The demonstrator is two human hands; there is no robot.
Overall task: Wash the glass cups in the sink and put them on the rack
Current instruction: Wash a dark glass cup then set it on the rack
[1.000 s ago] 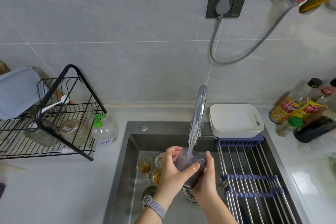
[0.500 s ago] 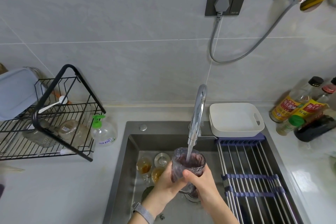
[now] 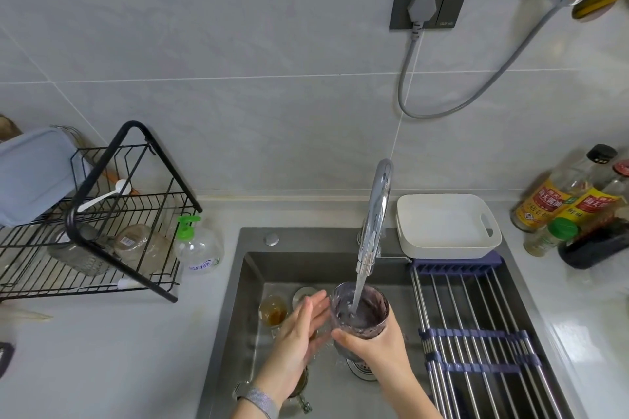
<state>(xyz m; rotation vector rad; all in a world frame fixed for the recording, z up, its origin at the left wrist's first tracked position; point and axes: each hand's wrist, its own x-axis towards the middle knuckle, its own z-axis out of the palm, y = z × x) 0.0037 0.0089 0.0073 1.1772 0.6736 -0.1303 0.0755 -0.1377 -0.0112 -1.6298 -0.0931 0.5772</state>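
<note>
You hold a clear glass cup with a purplish film [image 3: 360, 311] under a polished chrome tap [image 3: 374, 214], over a brushed, matt steel sink [image 3: 252, 269]. Steel rods with purple plastic bands make up the roll-up drainer [image 3: 476, 316]. At left stands a matt black wire rack [image 3: 102, 214]; behind the sink sits a smooth white plastic tray [image 3: 446, 224]. Glossy grey wall tiles [image 3: 238, 44] reflect light.

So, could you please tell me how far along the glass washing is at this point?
Done: two clear glass cups lie on the black wire rack. In hand: the right hand holds a purple-stained glass cup under the running chrome tap, the left hand open beside it. Left: amber-stained glass cups wait in the steel sink.
</note>
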